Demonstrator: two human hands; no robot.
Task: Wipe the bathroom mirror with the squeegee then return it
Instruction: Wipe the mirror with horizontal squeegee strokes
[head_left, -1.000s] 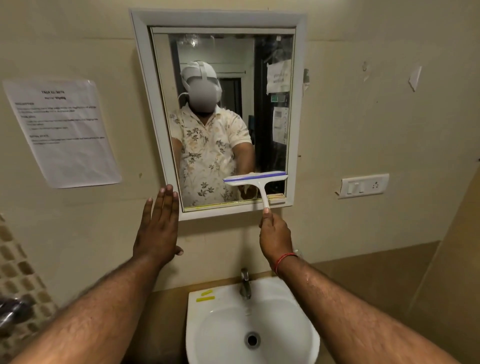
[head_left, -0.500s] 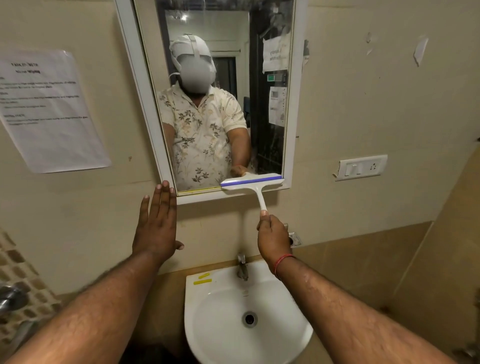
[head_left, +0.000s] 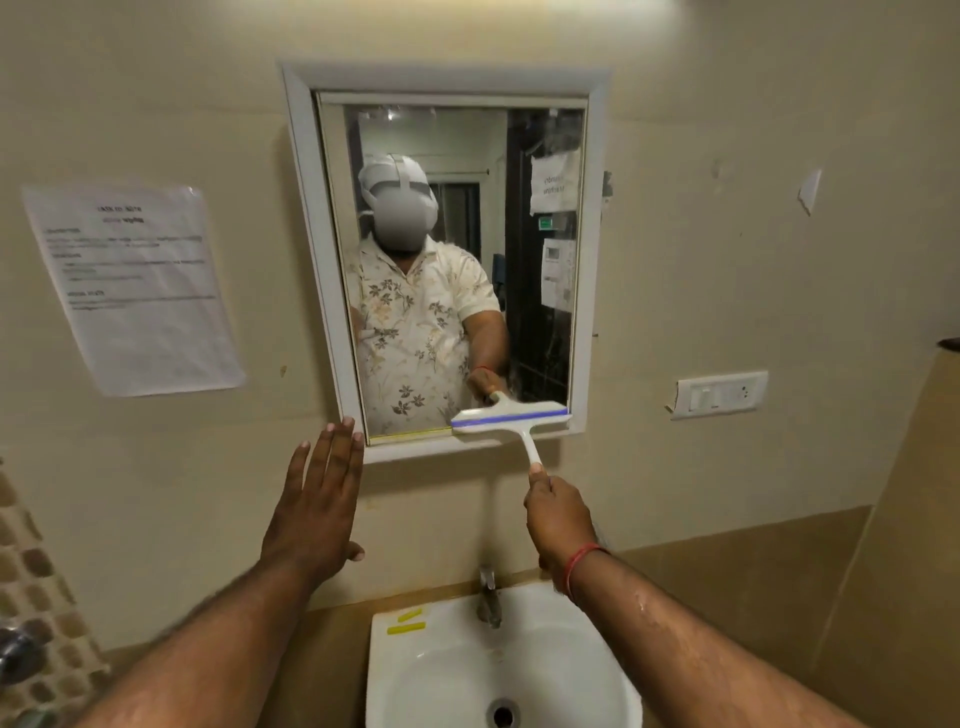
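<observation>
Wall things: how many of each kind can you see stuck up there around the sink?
Mirror: 1
Paper notice: 1
Switch plate: 1
Small white scrap: 1
Total: 4
The squeegee is not stuck up; the right hand holds it at the mirror's bottom edge.

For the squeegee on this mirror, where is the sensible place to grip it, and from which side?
Probably the squeegee's thin white handle, taken from below. It slants down from the wide blade at the mirror's bottom edge, where the right hand already holds its lower end.
</observation>
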